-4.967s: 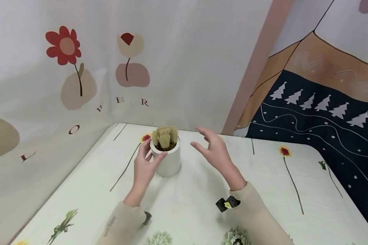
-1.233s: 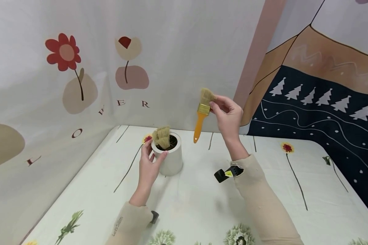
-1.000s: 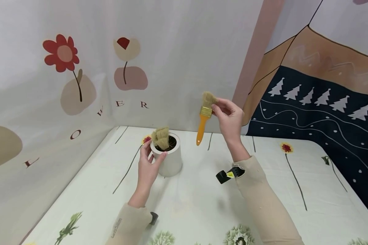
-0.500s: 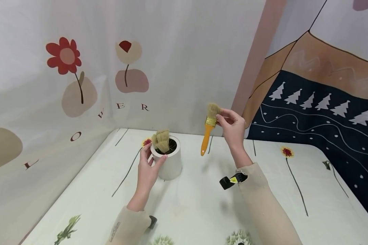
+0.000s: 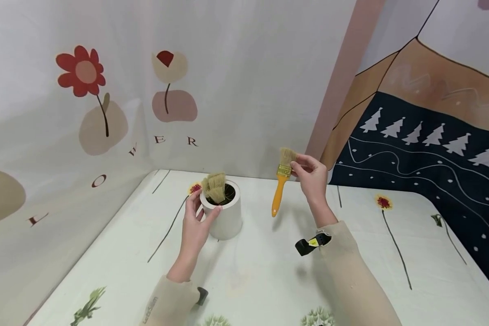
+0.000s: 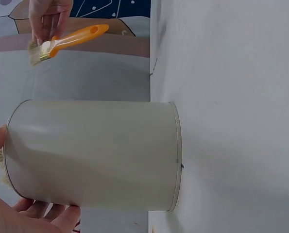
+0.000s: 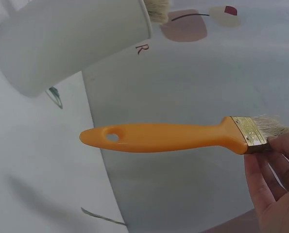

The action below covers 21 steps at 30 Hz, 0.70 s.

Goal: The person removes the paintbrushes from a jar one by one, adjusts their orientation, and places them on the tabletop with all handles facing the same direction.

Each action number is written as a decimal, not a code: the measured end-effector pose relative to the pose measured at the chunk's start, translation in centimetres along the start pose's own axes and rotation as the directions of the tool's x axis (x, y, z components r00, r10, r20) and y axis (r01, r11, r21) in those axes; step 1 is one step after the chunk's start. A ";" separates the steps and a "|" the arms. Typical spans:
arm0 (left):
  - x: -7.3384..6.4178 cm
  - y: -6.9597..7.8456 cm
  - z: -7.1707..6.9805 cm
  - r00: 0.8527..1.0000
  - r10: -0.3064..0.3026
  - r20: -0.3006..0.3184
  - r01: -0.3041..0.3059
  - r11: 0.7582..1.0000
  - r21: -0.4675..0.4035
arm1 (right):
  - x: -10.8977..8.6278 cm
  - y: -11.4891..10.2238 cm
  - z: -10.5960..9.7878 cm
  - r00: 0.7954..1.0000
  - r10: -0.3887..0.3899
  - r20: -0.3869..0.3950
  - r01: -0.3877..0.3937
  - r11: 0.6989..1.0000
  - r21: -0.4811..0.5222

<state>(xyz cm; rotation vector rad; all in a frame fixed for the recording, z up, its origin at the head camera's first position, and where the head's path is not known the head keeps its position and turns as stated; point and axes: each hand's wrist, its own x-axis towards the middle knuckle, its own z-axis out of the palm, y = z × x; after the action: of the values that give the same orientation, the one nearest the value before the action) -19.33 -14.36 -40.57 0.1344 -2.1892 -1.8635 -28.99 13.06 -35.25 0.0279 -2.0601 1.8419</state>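
Observation:
A white cylindrical container (image 5: 227, 222) stands upright on the table, with light bristle brush heads (image 5: 214, 187) poking out of its left side. My left hand (image 5: 194, 228) grips it near the rim, thumb in front and fingers on the far left. To the right, my right hand (image 5: 314, 180) pinches a paintbrush (image 5: 279, 194) between thumb and fingers where bristles meet the metal ferrule. Its orange handle (image 7: 173, 138) points down, above the tabletop. In the left wrist view, the container's smooth side (image 6: 91, 155) fills the middle; its inside is hidden there.
A white cloth (image 5: 252, 276) printed with flowers covers the table. Behind it hangs a pale curtain (image 5: 244, 90) with flower prints and letters; a dark blue fabric (image 5: 424, 154) with white trees hangs at the right.
Five seconds ago my right hand was bare beside the container; now it holds a paintbrush. Over the last second the brush has lowered and moved slightly right. The left hand stays on the container.

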 end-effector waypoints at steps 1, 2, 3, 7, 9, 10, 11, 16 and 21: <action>0.0 0.0 0.0 1.000 0.002 0.002 -0.002 1.000 -0.002 | 0.0 0.2 0.0 1.000 0.011 0.001 -0.011 1.000 -0.003; 0.1 0.0 0.0 1.000 0.003 0.003 -0.003 1.000 -0.003 | 0.0 0.4 0.0 1.000 0.019 0.004 -0.019 1.000 -0.007; 0.1 0.0 0.0 1.000 0.003 0.004 -0.003 1.000 -0.004 | 0.1 0.6 0.0 1.000 0.029 0.007 -0.029 1.000 -0.010; 0.2 0.0 0.0 1.000 0.002 0.004 -0.001 1.000 -0.009 | 0.1 1.4 0.0 0.997 0.075 0.022 -0.075 0.997 -0.014; 0.2 0.0 0.0 1.000 0.000 0.004 0.000 1.000 -0.011 | 0.1 1.8 0.1 0.995 0.099 0.032 -0.098 0.995 -0.018; 0.2 0.0 0.0 1.000 0.001 0.004 -0.001 1.000 -0.011 | 0.1 2.0 0.1 0.993 0.109 0.037 -0.108 0.994 -0.016; 0.2 0.0 -0.1 1.000 0.002 0.005 -0.002 1.000 -0.012 | 0.1 2.2 0.2 0.992 0.119 0.042 -0.119 0.993 -0.018; 0.2 0.1 -0.1 1.000 0.000 0.014 0.001 1.000 -0.008 | 0.0 3.2 0.5 0.985 0.160 0.068 -0.159 0.987 -0.027; 0.2 0.0 -0.1 1.000 -0.007 0.013 0.007 1.000 -0.005 | -0.1 4.2 0.8 0.977 0.195 0.085 -0.192 0.981 -0.037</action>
<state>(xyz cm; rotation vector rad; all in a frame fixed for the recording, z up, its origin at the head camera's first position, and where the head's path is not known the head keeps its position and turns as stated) -19.47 -14.45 -40.55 0.1294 -2.1957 -1.8784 -30.15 12.88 -39.33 -0.1044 -2.2184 1.9561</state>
